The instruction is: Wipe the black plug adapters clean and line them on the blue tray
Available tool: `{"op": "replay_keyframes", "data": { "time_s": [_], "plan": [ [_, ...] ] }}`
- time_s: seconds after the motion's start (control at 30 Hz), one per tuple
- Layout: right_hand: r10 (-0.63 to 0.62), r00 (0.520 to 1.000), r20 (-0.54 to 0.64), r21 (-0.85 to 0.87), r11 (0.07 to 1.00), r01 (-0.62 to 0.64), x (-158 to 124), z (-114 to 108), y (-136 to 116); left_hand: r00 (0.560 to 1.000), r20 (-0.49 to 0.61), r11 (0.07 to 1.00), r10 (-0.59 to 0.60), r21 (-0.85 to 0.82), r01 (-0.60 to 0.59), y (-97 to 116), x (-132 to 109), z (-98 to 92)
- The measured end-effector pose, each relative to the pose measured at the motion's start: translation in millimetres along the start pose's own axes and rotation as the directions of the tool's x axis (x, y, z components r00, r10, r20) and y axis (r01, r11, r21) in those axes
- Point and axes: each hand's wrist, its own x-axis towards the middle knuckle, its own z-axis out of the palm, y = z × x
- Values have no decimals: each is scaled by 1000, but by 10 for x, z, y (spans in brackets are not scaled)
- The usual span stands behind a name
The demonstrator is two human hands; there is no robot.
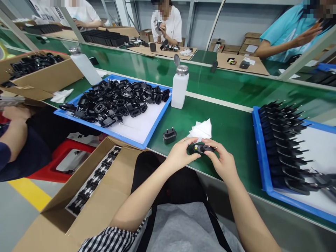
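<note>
My left hand and my right hand hold a black power adapter between them at the table's front edge. Thumb and fingers of each hand pinch one end of it. A small yellow-green part shows at its left end, and its plug pins seem to point right. Just behind my hands lies a fanned stack of white wipes. Left of the wipes, another black power adapter stands on the green table with two pins up.
A blue-rimmed tray of piled black plug parts is at left. A white pump bottle stands beside it. Another blue tray holds rows of adapters at right. An open cardboard box is at my left; co-workers sit around.
</note>
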Motion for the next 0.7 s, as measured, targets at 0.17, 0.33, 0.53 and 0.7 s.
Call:
{"op": "replay_keyframes", "data": {
  "time_s": [0.17, 0.33, 0.53, 0.7],
  "plan": [
    [-114, 992, -54, -62, 992, 111, 36, 121, 54, 999, 3, 999, 48, 16, -48, -20, 28, 22],
    [-76, 997, 27, -90, 993, 78, 53, 79, 55, 997, -14, 997, 74, 7, -73, -31, 19, 23],
    [-38, 977, 210, -254, 963, 92, 127, -94, 41, 991, -32, 987, 127, 108, -123, -21, 29, -13],
    [9, 957, 290, -359, 928, 100, 191, -144, 119, 976, 100, 882, 196, 417, -219, 64, 2, -58]
  ]
}}
